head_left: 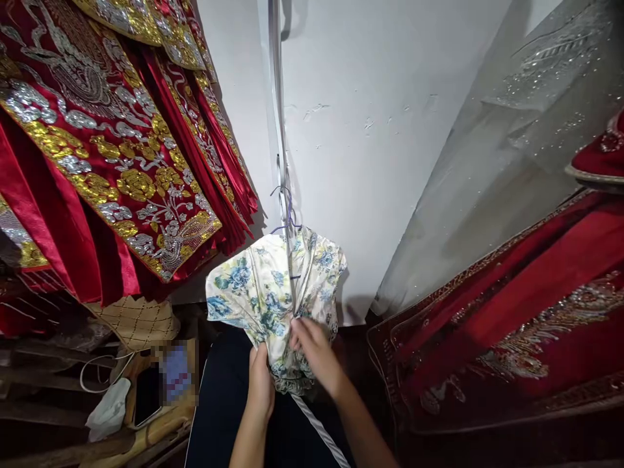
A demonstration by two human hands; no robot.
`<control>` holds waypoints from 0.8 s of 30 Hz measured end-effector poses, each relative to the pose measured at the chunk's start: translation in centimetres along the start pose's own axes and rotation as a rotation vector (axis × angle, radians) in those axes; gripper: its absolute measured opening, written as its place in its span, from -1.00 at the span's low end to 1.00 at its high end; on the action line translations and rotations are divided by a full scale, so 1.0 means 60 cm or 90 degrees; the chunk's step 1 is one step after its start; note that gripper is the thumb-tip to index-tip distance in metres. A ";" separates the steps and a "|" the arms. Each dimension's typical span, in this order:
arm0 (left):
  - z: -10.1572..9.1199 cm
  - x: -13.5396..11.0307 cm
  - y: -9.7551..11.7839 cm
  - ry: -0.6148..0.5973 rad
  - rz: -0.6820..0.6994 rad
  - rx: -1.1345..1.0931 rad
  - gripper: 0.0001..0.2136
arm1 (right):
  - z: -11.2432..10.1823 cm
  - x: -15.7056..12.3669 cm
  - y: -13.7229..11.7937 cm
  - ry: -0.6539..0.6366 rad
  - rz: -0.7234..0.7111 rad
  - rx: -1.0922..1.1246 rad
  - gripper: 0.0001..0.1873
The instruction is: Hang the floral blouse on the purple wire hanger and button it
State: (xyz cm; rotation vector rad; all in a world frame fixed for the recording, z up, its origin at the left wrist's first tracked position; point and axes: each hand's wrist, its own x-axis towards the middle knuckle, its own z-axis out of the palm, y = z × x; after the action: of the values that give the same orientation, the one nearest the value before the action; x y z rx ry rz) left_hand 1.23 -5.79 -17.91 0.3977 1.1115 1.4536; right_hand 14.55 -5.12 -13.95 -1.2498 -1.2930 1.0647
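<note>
— Two hands on one piece, is that right?

— Yes. The left hand is clenched round the bunched lower hem of the floral garment. The right hand pinches the same cloth just above it, fingers pressing it against the pole.

— Where does the garment sit?

— Low in the middle, in front of the white wall. It is draped on a thin wire hanger whose hook is caught on the pole. Red embroidered robes hang close by on the left, and more red embroidered cloth lies to the right.

— What could go wrong?

— The hook looks like the weak spot, as I judge it. It is small and thin, and I cannot tell how firmly it is seated. A tilt or jolt of the pole could shake it loose and drop hanger and garment together. Tugging on the gathered cloth could also drag a shoulder off the wire. And a swing to the left could snag the hook on the robes' raised metallic stitching.
</note>
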 end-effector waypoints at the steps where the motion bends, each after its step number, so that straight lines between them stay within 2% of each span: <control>1: 0.000 -0.005 0.002 -0.001 0.007 0.010 -0.65 | 0.022 -0.009 0.010 -0.052 0.023 0.026 -0.54; 3: -0.005 -0.009 0.013 -0.001 0.011 0.033 -0.66 | 0.051 -0.021 0.023 -0.105 0.046 0.049 -0.52; 5: -0.013 -0.009 0.027 -0.010 -0.001 0.043 -0.64 | 0.057 -0.020 0.026 -0.093 0.056 0.049 -0.52; 8: -0.020 -0.009 0.036 -0.061 -0.026 0.041 -0.58 | 0.037 -0.001 0.017 -0.030 0.041 0.043 -0.52; 11: -0.023 -0.012 0.025 -0.102 -0.047 0.048 -0.55 | 0.008 0.026 -0.002 -0.022 0.001 0.023 -0.53; 14: -0.023 -0.015 0.011 -0.078 -0.075 0.041 -0.58 | -0.011 0.041 -0.019 -0.081 -0.002 -0.011 -0.60; 18: -0.021 -0.015 0.017 -0.075 -0.071 0.028 -0.60 | -0.012 0.037 -0.026 -0.170 0.030 -0.018 -0.68; 20: -0.022 -0.012 0.031 -0.074 -0.027 0.044 -0.65 | -0.007 0.031 -0.027 -0.161 0.032 0.006 -0.69; 21: -0.023 -0.009 0.040 -0.053 0.022 0.066 -0.68 | -0.006 0.029 -0.027 -0.148 0.033 0.018 -0.68; 22: -0.025 -0.007 0.049 -0.011 0.096 0.094 -0.71 | -0.007 0.027 -0.028 -0.134 0.035 0.029 -0.68; 24: -0.030 -0.005 0.066 0.116 0.304 0.149 -0.71 | -0.009 0.023 -0.029 -0.105 0.047 0.049 -0.66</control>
State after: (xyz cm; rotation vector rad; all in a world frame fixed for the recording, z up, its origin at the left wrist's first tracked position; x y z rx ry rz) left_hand -2.40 -6.11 -15.49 0.7444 1.4040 1.8067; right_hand 14.95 -3.91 -12.06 -1.1785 -1.3239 1.2807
